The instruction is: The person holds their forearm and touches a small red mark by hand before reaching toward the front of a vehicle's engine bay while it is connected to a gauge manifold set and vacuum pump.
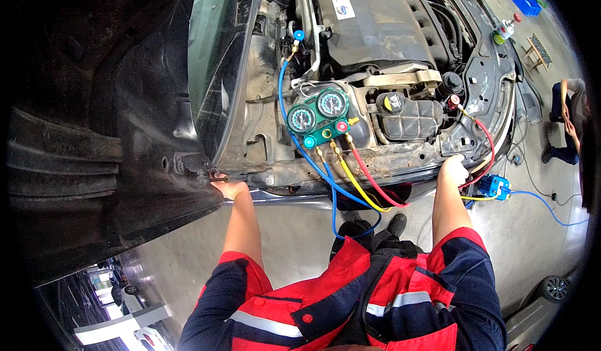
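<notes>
Left hand [233, 190] at the car's fender edge [282, 180], by the lower corner of a large dark panel [69, 125], fingers partly hidden, can't tell if gripping. Right hand [453, 170] on the same edge farther right, fingers looking curled, can't tell if anything is in it. Green gauge set [318, 123] with two dials sits in the engine bay between the hands, touching neither. Blue hose [283, 88] runs from it up to a blue coupler [298, 36]; yellow hose [352, 179] and red hose [369, 177] hang over the edge. Red coupler [453, 102] near the coolant tank [410, 120]; blue boxy unit [494, 188] right of the right hand
</notes>
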Demonstrator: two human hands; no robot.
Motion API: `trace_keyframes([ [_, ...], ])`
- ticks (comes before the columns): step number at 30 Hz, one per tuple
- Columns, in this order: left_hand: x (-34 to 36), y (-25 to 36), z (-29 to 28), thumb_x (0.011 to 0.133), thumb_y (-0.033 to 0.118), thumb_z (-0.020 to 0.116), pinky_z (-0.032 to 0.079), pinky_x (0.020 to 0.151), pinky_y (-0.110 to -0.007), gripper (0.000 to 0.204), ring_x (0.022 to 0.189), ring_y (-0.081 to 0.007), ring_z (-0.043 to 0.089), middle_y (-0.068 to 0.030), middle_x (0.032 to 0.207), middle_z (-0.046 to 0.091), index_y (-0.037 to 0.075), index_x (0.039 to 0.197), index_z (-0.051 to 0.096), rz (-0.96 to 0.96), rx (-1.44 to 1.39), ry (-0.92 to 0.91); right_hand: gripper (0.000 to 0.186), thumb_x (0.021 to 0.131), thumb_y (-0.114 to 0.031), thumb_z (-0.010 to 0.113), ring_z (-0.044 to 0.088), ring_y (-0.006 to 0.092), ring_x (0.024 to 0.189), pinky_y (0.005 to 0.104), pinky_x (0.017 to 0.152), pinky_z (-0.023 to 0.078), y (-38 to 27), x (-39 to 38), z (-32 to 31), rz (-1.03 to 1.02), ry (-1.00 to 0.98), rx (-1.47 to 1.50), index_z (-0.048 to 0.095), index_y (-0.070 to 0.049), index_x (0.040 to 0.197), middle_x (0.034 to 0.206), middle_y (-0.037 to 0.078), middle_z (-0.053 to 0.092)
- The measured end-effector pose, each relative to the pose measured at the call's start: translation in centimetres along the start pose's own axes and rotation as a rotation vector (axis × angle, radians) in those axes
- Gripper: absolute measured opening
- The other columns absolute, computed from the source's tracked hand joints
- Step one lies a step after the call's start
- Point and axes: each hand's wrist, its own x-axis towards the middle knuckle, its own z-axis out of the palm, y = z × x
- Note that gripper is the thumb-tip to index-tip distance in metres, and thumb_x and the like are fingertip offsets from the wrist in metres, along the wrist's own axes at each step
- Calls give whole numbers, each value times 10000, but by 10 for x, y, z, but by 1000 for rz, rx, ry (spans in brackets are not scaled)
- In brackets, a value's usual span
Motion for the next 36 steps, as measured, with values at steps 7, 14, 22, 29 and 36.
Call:
trace_keyframes([
  [7,1,-5,-1,969,194,504,471,935,-388,330,1050,-285,605,-191,1213,623,-34,1204,543,-71,-148,-5,779,866,-549,533,610,438,1089,474,935,507,1,-1,3,6,-12,10,507,157,1195,1206,355,560],
  [14,-5,13,-1,971,198,505,479,921,-394,331,1038,-281,607,-190,1205,625,-33,1203,553,-65,-146,14,790,878,-564,513,600,436,1108,473,946,501,3,4,2,-11,-34,-10,499,156,1203,1218,358,551],
  [22,16,-25,-2,973,199,497,473,928,-390,335,1064,-291,604,-195,1212,620,-35,1207,549,-117,-372,37,815,854,-587,537,619,445,1074,476,937,509,1,-8,0,-27,-26,13,528,169,1158,1183,363,571],
  [29,-3,6,0,976,191,502,473,917,-382,303,1060,-274,605,-178,1218,624,7,1209,561,-97,-40,41,804,850,-564,539,617,448,1079,469,945,506,3,-2,-5,-46,-17,28,546,185,1144,1180,368,578],
  [36,-7,22,-7,979,187,510,476,917,-357,292,1037,-235,589,-127,1221,616,29,1220,558,-30,64,36,816,849,-575,533,608,446,1092,471,948,501,2,-5,-4,-34,-11,21,533,179,1161,1189,367,570],
])
